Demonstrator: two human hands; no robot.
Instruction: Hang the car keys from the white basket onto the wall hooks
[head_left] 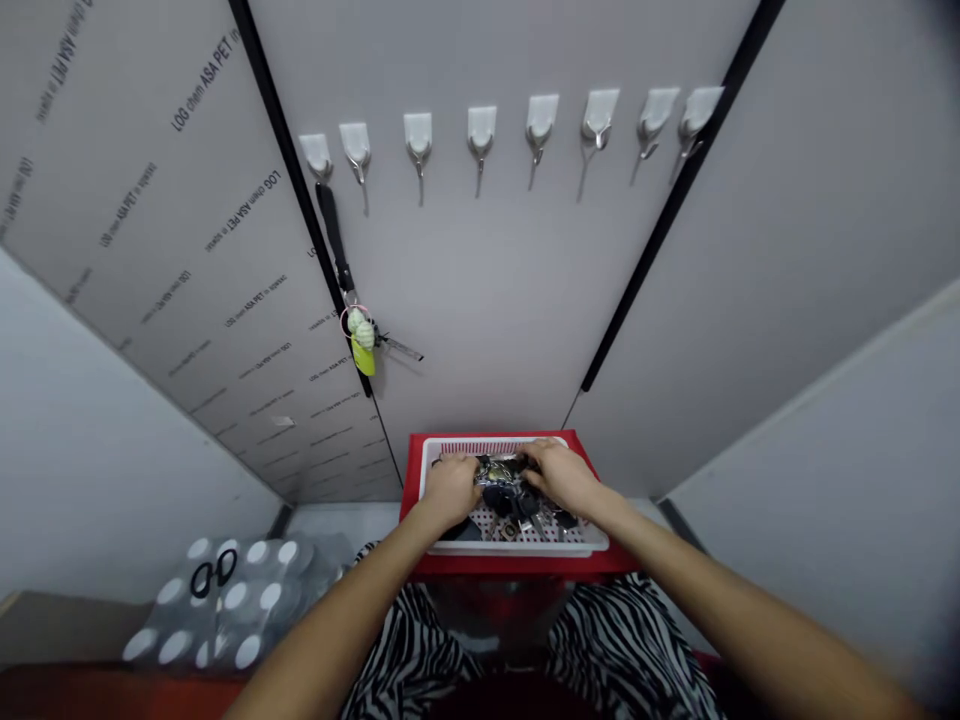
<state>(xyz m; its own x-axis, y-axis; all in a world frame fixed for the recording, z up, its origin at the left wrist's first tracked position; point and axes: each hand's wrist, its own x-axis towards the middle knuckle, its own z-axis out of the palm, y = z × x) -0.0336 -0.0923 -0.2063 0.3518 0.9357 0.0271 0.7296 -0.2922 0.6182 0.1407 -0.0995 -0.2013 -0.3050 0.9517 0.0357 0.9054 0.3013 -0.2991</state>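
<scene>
A white plastic basket [517, 548] with a perforated bottom stands on a red surface in front of me. Inside it lies a jumble of keys and keychains [501, 498], with dark and metallic pieces mixed together. My left hand [453, 488] reaches in at the left side, its fingers curled against the pile. From the right, my right hand [559, 470] dips into the same pile, fingers bent around dark items. What each hand grips is too small and covered to name. A shiny keychain piece [496, 472] shows between the two hands.
Several white adhesive hooks [481, 128] line the wall panel. From the leftmost hangs a black strap [334, 235] with keys and a yellow-green tag [364, 358]. Black-handled scissors [214, 573] lie on shrink-wrapped bottles [247, 600] at lower left. The red stand [495, 567] sits between my knees.
</scene>
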